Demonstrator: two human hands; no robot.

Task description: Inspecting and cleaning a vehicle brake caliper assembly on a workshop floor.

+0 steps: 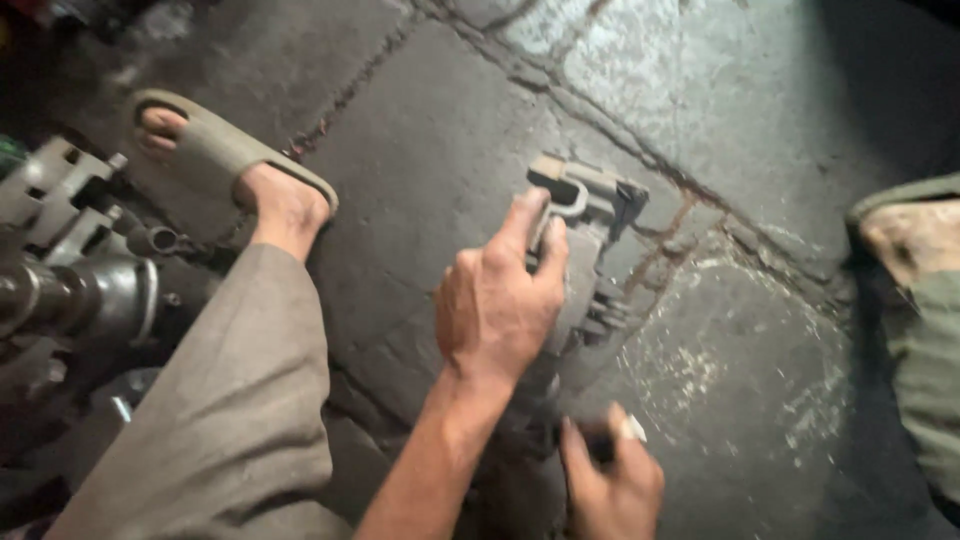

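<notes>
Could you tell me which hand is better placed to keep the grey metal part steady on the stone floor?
Probably the left hand: it already grips the top of the grey metal part, fingers over its bracket. The right hand sits lower, closed around a small dark tool whose shape is unclear.

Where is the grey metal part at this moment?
In the head view, the grey metal part lies on the stone floor near the centre, under the left hand, with the right hand just below it and the sandalled foot to its left.
</notes>
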